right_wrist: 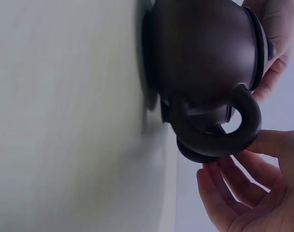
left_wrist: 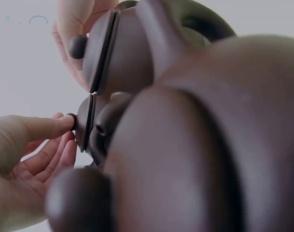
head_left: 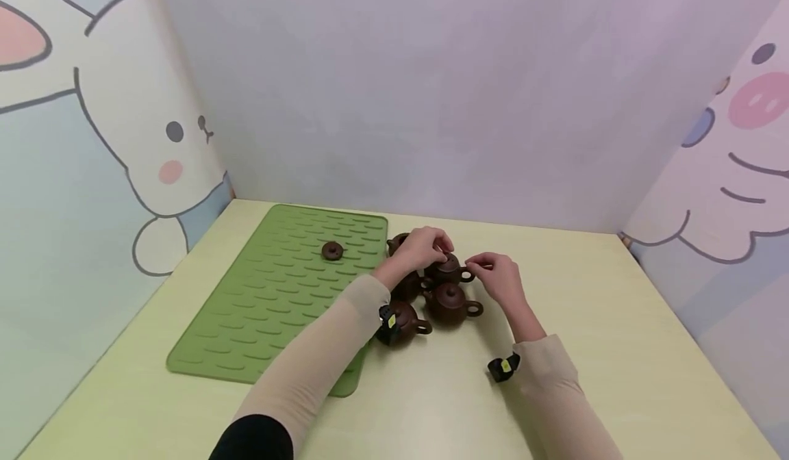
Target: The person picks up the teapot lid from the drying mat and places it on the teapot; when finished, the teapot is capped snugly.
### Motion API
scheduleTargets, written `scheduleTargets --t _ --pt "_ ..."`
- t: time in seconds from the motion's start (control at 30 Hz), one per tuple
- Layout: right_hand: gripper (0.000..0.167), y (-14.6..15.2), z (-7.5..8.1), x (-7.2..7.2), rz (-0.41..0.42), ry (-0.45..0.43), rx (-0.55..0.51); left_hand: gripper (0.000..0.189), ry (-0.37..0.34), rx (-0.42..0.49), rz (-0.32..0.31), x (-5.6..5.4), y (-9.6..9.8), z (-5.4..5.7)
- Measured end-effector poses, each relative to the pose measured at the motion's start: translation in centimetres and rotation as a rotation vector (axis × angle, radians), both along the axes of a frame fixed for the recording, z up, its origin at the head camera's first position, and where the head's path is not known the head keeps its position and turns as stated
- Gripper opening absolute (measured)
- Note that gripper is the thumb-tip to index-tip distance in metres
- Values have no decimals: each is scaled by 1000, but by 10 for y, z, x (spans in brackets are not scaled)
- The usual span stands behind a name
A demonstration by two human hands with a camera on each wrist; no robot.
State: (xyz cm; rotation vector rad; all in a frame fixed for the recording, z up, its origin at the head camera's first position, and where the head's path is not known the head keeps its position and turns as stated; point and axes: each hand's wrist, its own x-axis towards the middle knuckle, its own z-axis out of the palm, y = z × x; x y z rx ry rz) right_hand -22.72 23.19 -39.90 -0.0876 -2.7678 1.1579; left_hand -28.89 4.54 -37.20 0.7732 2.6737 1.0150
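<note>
Several dark brown teapots stand close together at the mat's right edge. My left hand reaches over them and pinches the lid knob of the back right teapot. My right hand is on that teapot's right side, thumb and fingertips at its handle. Just in front is another lidded teapot, its handle pointing right. A front left teapot is partly covered by the left wrist camera. Two more, a middle teapot and a rear teapot, are partly hidden by my left hand and wrist.
On the green textured mat lies a small round dark brown piece with a raised centre. The pale table runs to a plain back wall, with cartoon-printed panels on both sides.
</note>
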Motion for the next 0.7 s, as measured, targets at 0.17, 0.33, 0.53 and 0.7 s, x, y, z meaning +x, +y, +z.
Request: scheduleTargets --t 0.17,0.33,0.53,0.7 --pt "26 -1 12 -6 28 30 3 16 0 31 -17 -1 -7 5" --pt "28 -3 25 -19 109 21 -46 17 5 93 12 -6 -22 15" --pt "34 -8 33 -34 219 -85 -126 20 -22 152 63 -12 -53 21" --pt "38 -13 31 -44 272 -97 -72 20 -29 176 118 -19 -85 16"
